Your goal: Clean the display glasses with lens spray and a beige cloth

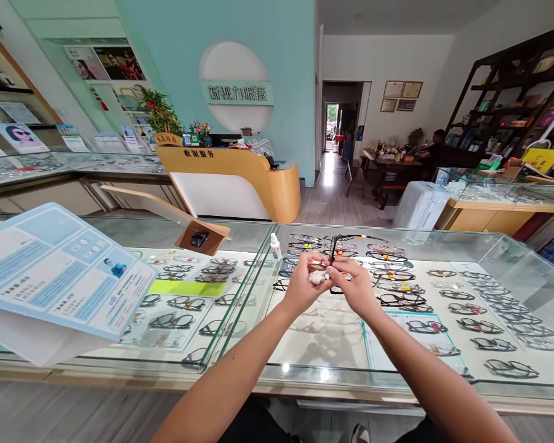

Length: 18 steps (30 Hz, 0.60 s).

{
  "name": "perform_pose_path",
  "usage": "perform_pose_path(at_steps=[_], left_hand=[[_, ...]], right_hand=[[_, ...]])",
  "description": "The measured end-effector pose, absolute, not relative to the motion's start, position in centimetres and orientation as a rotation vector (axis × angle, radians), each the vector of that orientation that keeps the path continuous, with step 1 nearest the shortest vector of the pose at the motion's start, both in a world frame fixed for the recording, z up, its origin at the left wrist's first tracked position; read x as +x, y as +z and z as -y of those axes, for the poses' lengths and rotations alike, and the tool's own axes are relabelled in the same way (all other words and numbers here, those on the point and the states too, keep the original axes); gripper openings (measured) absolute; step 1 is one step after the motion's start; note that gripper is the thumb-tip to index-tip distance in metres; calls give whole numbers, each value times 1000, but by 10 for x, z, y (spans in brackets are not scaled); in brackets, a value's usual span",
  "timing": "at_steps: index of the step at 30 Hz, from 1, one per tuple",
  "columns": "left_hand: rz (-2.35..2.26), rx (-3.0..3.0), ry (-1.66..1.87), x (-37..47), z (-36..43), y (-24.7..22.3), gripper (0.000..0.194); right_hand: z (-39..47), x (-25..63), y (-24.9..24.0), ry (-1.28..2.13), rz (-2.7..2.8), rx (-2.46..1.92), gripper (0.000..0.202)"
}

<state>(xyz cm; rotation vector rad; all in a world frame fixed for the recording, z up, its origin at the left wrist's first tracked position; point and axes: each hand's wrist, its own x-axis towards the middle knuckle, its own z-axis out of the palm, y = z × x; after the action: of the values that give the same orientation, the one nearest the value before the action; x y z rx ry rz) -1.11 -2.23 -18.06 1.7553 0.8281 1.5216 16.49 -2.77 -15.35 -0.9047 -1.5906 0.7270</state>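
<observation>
- In our two hands, above the glass counter (300, 335), we have a pair of dark eyeglasses (333, 251).
- We see one slim, black temple standing nearly upright above our fingers; another thin, dark arm stretches out to the right from its top.
- A short piece of dark rim shows below our fingers; the lenses are mostly covered, so we cannot tell their shape or how clean they are.
- Our left hand (302, 284) has its fingers curled around a crumpled white cloth (318, 277), soft and bunched up against the eyeglasses.
- Our right hand (356, 287) pinches the eyeglasses between thumb and fingers, close beside the left.
- Near our left hand, a small white spray bottle (276, 247) stands upright.
- Beneath the glass, we see rows of display frames (401, 300), many dark-rimmed, some with red or yellow marks.
</observation>
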Motion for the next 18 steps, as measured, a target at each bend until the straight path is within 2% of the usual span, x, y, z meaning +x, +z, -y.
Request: perform_pose_path(at_steps=[3,6,9,11,13,18], left_hand=[[-846,1772,1533,-15,18,-179,68],[-1048,1545,1715,-31,3,-172,72],[-1291,992,1723,-60,-18,-165,94],[-1345,854,1664,-80,-31,-162,100],[-1328,780,1565,-97,-41,-161,95],[-1235,721,1363,-112,-53,-164,56]], right_hand=[[29,169,-151,721,1548,-884,36],[29,176,-144,700,1489,-867,35],[28,183,-137,641,1435,-859,36],[27,185,-134,620,1427,-854,37],[26,187,-132,611,1426,-849,38],[21,188,-134,597,1448,-855,41]])
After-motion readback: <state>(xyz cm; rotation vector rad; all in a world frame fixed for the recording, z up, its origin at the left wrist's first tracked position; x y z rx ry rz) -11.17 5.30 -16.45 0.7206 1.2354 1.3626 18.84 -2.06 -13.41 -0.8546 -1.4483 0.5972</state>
